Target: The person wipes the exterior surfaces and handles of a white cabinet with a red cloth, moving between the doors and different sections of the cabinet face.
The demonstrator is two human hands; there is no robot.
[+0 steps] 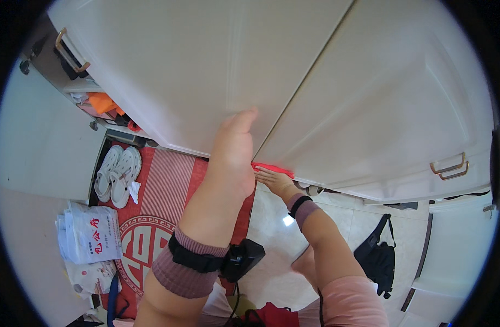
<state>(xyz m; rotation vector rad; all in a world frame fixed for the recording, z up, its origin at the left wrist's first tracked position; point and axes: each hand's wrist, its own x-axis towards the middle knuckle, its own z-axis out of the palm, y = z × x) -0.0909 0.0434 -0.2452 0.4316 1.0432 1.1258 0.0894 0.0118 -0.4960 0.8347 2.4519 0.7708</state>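
My right hand (276, 182) presses a red cloth (274, 168) against the bottom edge of a white cabinet door (376, 114), near the gap between two doors. Its fingers lie on the cloth. Higher up, my left hand (237, 133) is at the left white door (164, 61) and appears to rest on it. Nothing shows in that hand; its thumb is spread, and the other fingers are mostly hidden. A black device (244, 259) is strapped at my left forearm over a mauve knit sleeve (184, 267).
White clogs (119, 175) and plastic bags (90, 233) sit on or beside a red patterned mat (172, 171) at left. Clothes, including an orange one (102, 103), fill an open cabinet compartment. A black bag (376, 253) lies on the tiled floor (270, 229). Metal handles (450, 166) project from the doors.
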